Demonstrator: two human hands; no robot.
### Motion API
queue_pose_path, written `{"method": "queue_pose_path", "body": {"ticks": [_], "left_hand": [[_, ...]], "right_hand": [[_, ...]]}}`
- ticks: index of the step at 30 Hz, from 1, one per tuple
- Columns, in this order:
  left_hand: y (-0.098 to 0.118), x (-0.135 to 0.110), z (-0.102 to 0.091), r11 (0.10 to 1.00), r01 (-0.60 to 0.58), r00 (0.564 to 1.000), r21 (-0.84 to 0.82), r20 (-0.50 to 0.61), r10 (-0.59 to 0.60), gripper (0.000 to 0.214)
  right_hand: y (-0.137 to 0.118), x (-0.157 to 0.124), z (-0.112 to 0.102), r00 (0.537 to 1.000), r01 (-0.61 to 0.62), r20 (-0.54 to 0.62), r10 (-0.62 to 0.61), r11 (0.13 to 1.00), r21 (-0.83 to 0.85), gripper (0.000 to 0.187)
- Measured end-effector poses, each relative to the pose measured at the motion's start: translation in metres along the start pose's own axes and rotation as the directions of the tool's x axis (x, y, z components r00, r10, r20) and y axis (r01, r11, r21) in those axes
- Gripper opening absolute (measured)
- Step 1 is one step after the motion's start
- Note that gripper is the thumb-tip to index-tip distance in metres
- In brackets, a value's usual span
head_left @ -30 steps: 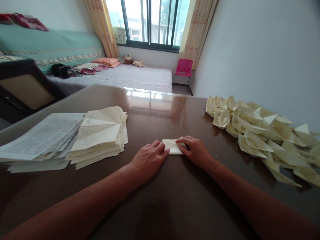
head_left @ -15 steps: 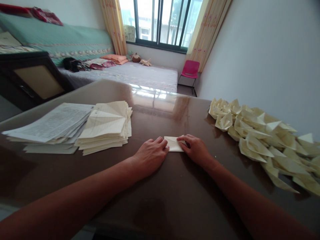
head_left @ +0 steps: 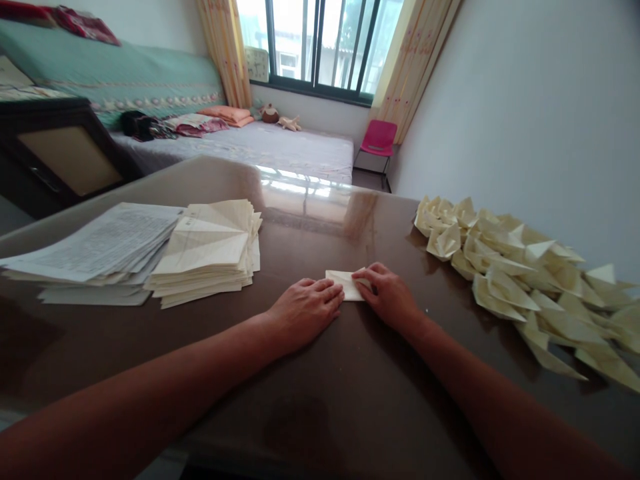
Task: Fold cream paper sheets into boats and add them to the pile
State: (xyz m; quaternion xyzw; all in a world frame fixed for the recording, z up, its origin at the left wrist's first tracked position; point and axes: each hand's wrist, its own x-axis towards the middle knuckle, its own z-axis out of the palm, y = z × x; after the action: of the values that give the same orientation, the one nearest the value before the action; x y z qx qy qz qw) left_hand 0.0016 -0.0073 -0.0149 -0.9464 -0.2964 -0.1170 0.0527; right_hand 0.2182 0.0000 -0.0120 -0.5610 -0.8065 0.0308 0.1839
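Observation:
A small folded sheet of cream paper [head_left: 351, 293] lies flat on the glossy brown table in front of me. My left hand [head_left: 311, 308] rests over its left end, palm down, fingers stretched out and lying flat. At the opposite end, my right hand [head_left: 389, 293] has its thumb and forefinger closed on the sheet, the other fingers curled behind. The fingertips of both hands hide parts of the paper's ends.
Left of my hands lie a stack of cream paper [head_left: 205, 250] and a pile of printed sheets [head_left: 110, 243]. Many folded paper boats [head_left: 505, 293] crowd the table's right side by the wall. Beyond the table [head_left: 300, 247] are a bed [head_left: 300, 150] and a pink chair [head_left: 379, 139].
My left hand has slid slightly right along the paper, and its fingers have straightened from a more curled pose. My right hand keeps its hold. The view has shifted a little.

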Motion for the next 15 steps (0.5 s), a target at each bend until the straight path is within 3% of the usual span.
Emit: {"method": "queue_pose_path", "body": {"ticks": [3, 6, 10, 15], "left_hand": [[0.0, 0.0, -0.002, 1.0, 0.007, 1.0, -0.002, 0.003, -0.007, 0.032], [0.0, 0.0, -0.002, 1.0, 0.008, 1.0, -0.007, 0.003, -0.008, 0.032], [-0.001, -0.002, -0.003, 1.0, -0.015, 1.0, 0.022, 0.021, 0.014, 0.033], [-0.004, -0.003, -0.005, 0.996, -0.045, 0.998, 0.074, 0.051, 0.041, 0.033]], "right_hand": [[-0.016, -0.009, -0.011, 0.988, 0.14, -0.034, -0.152, 0.961, -0.236, 0.029], [-0.034, -0.022, -0.016, 0.948, 0.315, 0.138, -0.286, 0.906, -0.282, 0.035], [-0.049, -0.038, -0.012, 0.946, 0.303, 0.214, -0.244, 0.9, -0.314, 0.07], [-0.055, -0.044, -0.012, 0.956, 0.248, 0.249, -0.158, 0.888, -0.387, 0.075]]}}
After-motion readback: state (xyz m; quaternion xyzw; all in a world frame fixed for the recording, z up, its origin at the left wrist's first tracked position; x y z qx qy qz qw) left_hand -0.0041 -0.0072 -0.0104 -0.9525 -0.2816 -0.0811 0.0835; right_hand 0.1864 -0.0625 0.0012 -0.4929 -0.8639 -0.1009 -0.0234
